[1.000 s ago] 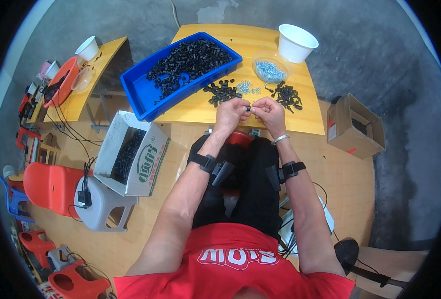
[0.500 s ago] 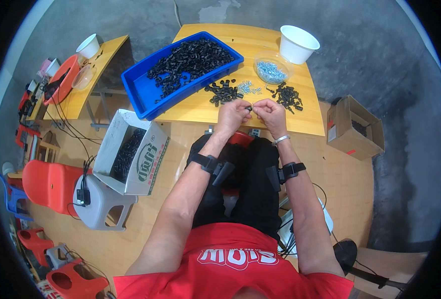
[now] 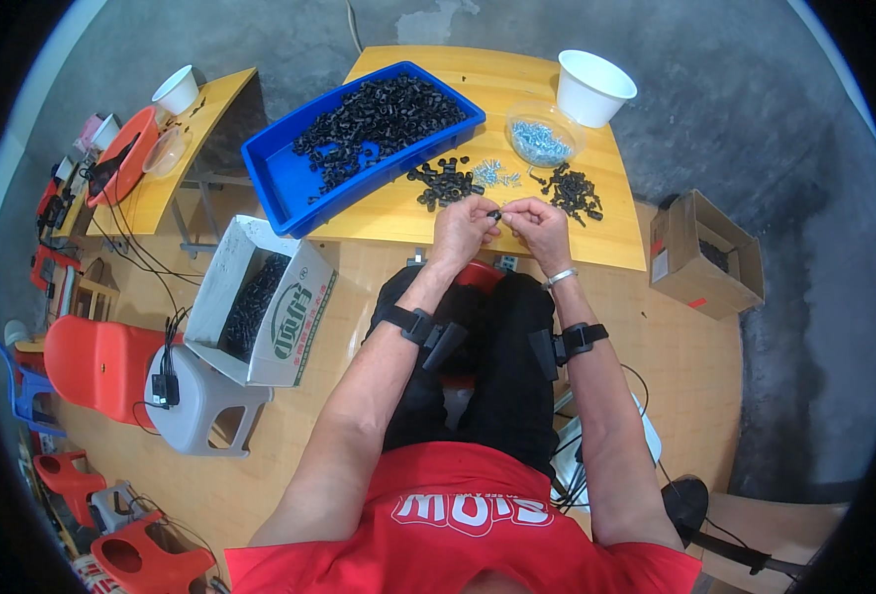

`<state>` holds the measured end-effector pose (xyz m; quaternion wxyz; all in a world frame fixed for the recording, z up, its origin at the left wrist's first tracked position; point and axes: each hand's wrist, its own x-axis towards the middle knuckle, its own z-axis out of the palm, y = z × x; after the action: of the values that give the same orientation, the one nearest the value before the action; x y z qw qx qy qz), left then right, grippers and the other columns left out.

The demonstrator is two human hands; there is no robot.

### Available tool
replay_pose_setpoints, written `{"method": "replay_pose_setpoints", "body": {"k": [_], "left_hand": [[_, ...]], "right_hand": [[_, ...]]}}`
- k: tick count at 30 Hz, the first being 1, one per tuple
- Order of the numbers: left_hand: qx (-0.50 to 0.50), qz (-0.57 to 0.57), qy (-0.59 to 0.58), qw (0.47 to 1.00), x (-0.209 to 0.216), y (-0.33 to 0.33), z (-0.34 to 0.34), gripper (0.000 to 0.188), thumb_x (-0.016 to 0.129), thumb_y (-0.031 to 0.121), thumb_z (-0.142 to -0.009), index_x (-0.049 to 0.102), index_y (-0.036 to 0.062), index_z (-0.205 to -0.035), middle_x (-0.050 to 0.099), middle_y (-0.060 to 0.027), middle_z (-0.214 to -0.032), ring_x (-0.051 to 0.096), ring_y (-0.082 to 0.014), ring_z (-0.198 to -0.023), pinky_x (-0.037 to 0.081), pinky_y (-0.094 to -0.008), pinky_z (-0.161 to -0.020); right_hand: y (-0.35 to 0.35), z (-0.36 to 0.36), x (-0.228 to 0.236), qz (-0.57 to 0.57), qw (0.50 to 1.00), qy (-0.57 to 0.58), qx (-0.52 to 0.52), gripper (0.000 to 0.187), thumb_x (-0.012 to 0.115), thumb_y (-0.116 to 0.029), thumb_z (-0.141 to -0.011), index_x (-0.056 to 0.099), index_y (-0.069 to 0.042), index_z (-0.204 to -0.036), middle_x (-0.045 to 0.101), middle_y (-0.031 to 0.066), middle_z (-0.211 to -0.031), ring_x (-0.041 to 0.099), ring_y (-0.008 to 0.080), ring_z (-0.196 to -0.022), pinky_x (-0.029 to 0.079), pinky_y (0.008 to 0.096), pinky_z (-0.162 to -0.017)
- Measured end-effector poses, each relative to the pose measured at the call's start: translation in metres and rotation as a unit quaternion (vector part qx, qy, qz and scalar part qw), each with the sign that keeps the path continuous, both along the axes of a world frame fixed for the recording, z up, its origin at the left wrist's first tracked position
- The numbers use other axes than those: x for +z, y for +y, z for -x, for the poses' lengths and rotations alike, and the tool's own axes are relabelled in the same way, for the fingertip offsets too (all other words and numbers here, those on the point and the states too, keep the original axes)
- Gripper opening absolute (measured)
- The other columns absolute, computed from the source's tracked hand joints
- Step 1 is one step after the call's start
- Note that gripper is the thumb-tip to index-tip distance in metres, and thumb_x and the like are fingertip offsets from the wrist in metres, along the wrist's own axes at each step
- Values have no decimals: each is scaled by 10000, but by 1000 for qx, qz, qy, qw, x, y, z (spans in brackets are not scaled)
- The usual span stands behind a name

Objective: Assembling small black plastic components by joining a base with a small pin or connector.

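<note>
Over the table's front edge, my left hand pinches a small black plastic part. My right hand is closed just beside it, thumb and finger pressed together at the part; whatever they grip is too small to make out. Just beyond my fingers lie a heap of black plastic pieces, a little pile of silver screws and, to the right, a heap of smaller black pieces.
A blue tray of black parts sits at the left of the table. Behind the piles are a clear bowl of screws and a white tub. Cartons stand at left and right, beside a grey stool.
</note>
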<state>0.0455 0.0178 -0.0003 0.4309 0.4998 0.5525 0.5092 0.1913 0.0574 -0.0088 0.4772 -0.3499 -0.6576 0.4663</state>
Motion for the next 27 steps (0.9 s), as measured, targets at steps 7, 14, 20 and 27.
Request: {"method": "replay_pose_setpoints", "body": {"k": [7, 14, 20, 27], "left_hand": [[0, 0, -38, 999, -5, 3, 0, 109, 561, -5, -828, 583, 11, -934, 638, -40, -754, 617, -98, -621, 470, -202, -518], [7, -1, -17, 1000, -4, 2, -4, 104, 561, 5, -830, 579, 13, -933, 634, -37, -742, 612, -96, -599, 459, -202, -494], [17, -17, 24, 999, -6, 2, -4, 98, 582, 9, -817, 584, 16, -915, 636, -38, -719, 609, -93, -576, 459, -209, -488], [10, -29, 47, 998, -2, -1, -4, 89, 590, 12, -813, 591, 19, -901, 641, -30, -709, 612, -92, -579, 458, -211, -490]], "right_hand": [[1, 0, -1, 14, 999, 34, 15, 61, 659, -30, -770, 631, -8, -820, 539, -55, -617, 452, -2, -535, 356, 148, -483], [1, 0, -1, 6, 1000, 18, 3, 57, 652, -20, -772, 611, -11, -810, 527, -57, -606, 445, -2, -530, 346, 148, -476], [2, -1, -2, 5, 1000, 0, 1, 63, 650, -37, -768, 589, -24, -778, 547, -47, -589, 468, 4, -521, 375, 163, -480], [-1, 2, 3, 23, 1000, 12, -2, 73, 646, -53, -780, 627, -15, -840, 578, -37, -638, 489, 8, -543, 394, 163, -490]]}}
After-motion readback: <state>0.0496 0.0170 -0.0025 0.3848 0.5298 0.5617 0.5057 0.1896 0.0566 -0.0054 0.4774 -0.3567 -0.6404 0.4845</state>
